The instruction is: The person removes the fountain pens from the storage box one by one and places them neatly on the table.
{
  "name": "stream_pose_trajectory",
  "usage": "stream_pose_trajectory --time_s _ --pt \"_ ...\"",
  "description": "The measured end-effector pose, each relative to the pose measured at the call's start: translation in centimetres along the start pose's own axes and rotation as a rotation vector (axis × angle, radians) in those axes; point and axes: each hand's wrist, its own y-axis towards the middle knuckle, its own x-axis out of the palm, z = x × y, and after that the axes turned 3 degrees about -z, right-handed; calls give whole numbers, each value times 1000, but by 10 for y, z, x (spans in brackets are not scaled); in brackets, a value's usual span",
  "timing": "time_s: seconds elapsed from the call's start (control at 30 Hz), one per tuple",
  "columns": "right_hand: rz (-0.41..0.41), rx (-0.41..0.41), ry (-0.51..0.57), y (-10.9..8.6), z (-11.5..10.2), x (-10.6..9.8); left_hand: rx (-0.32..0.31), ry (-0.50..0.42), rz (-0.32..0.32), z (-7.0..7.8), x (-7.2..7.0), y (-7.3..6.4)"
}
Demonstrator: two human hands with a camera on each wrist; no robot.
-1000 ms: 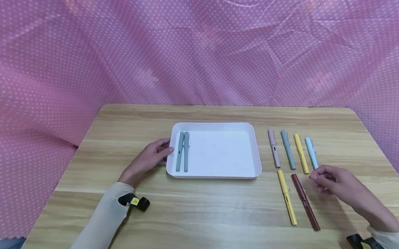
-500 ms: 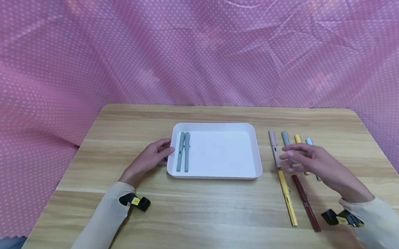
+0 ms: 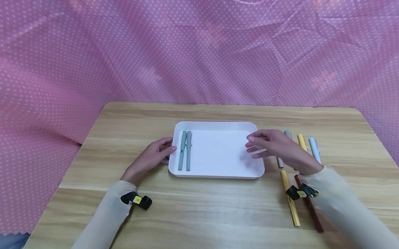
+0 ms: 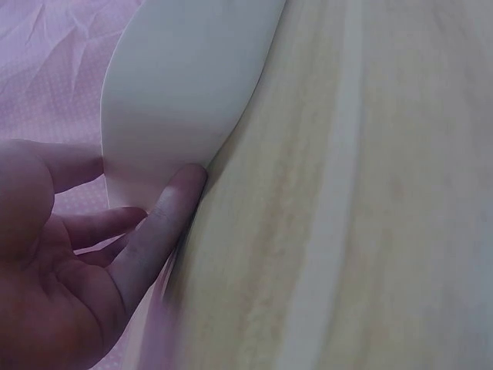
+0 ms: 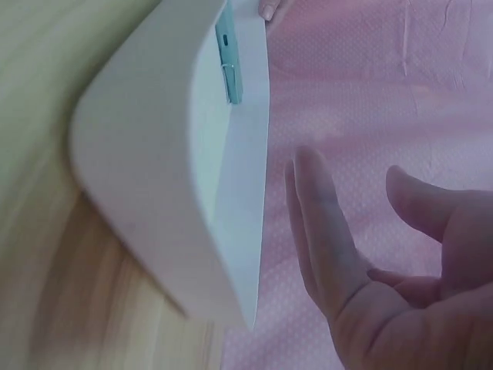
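A shallow white tray (image 3: 218, 153) lies on the table with two grey-green pens (image 3: 185, 150) side by side at its left end. My left hand (image 3: 150, 157) holds the tray's left side, thumb over the rim and fingers against the outer wall, as the left wrist view also shows. My right hand (image 3: 271, 145) hovers over the tray's right rim with fingers spread and nothing between them. In the right wrist view its fingers (image 5: 320, 223) are apart from the tray's wall (image 5: 146, 154).
Right of the tray lie more pens: a light blue pen (image 3: 315, 150), a yellow pen (image 3: 302, 141), a grey-blue pen (image 3: 288, 134), a nearer yellow pen (image 3: 293, 211) and a dark red pen (image 3: 314, 216). My right arm partly covers them. A pink dotted curtain (image 3: 196, 64) hangs behind the table.
My right hand has moved left from beside the light blue pen, over the other pens, to the tray's right rim, its fingers opening. My left hand stays at the tray.
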Motion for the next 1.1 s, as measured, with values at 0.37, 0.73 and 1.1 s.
stream_pose_trajectory --time_s 0.37,0.73,1.1 --pt "-48 16 13 44 -25 20 -18 -20 1 -2 1 -1" --pt "-85 -7 -4 74 -37 44 -15 -21 -1 -2 1 0" --pt "-76 64 -23 100 -46 73 -8 16 -2 0 -1 -1"
